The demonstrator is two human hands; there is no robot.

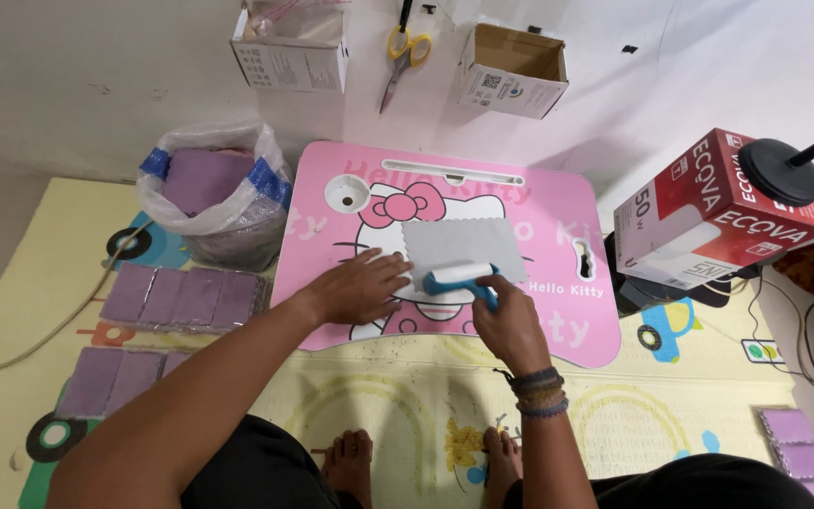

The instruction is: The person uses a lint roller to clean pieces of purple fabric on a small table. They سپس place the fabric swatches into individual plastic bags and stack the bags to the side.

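Fingers of the right hand (511, 325) close in a firm grip around the blue handle of a small roller (461, 277), whose white drum lies on the lower edge of a grey cloth sheet (463, 243) spread near the middle of the pink counter (558, 320). Left hand (362, 287) lies flat and open, palm down, holding nothing, its fingertips touching the sheet's left edge. Purple pads (186, 297) lie in rows on the floor mat (49, 245) to the left, beside a plastic bag (214, 193).

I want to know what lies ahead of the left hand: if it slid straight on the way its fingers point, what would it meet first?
The left hand lies flat on the pink lap table, fingers pointing right. First it would likely meet the grey cloth, whose edge it already touches, then the blue-handled roller held by the right hand.
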